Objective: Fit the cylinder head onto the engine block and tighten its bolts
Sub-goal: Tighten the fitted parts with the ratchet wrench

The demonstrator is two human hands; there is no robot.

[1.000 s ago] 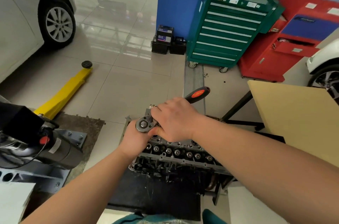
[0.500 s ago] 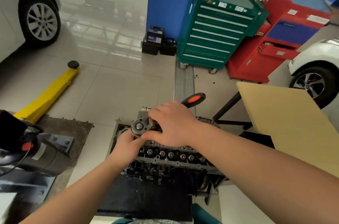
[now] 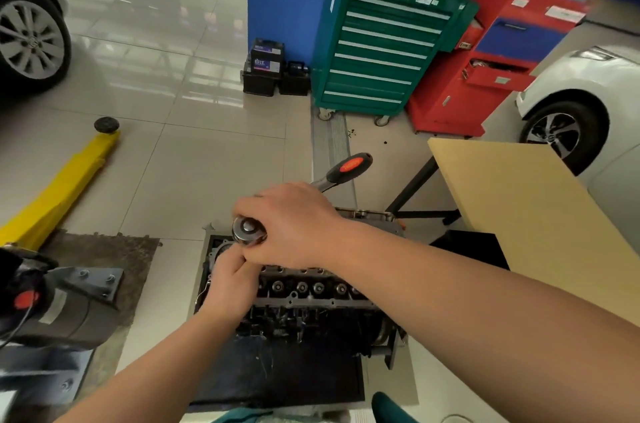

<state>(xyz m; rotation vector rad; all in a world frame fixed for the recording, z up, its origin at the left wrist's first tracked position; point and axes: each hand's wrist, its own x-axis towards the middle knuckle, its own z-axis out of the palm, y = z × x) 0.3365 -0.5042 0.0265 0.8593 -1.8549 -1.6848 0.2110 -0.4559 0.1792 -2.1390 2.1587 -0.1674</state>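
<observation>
Over the cylinder head (image 3: 311,287), which sits on the engine block (image 3: 298,322) on the workshop floor (image 3: 207,163), our right hand (image 3: 294,222) wraps its grip around the ratchet (image 3: 249,230) just behind its round steel head, fingers curled over the shaft. The black-and-orange handle (image 3: 349,166) sticks out past our knuckles, pointing up and away to the right. Our left hand (image 3: 232,280) is tucked directly beneath the ratchet head, fingers curled; what they grip we cannot tell. A row of valve springs shows along the head's near edge. A green tool chest (image 3: 381,42) and a red cabinet (image 3: 485,76) stand against the far wall; a yellow jack (image 3: 62,187) lies to the left.
</observation>
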